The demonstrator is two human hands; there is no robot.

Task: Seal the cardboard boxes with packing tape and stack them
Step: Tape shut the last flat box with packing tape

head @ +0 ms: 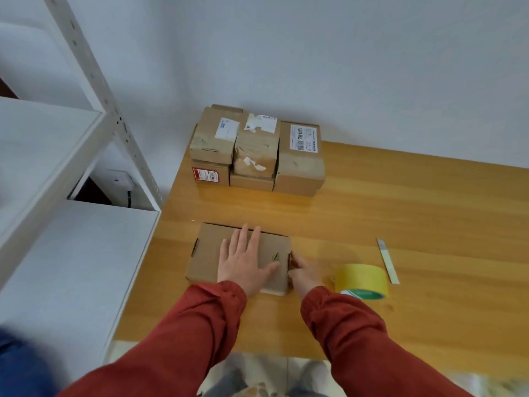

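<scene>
Near the table's [429, 224] front-left corner, a left hand [246, 262] lies spread flat on a closed box [209, 253] whose long side runs left to right. The blurred right hand [305, 272] curls at the box's right end; whether it pinches the flap cannot be told. The tape roll [361, 277] stands just right of it, nearest that hand. Other boxes [257, 150] sit stacked at the far-left corner.
</scene>
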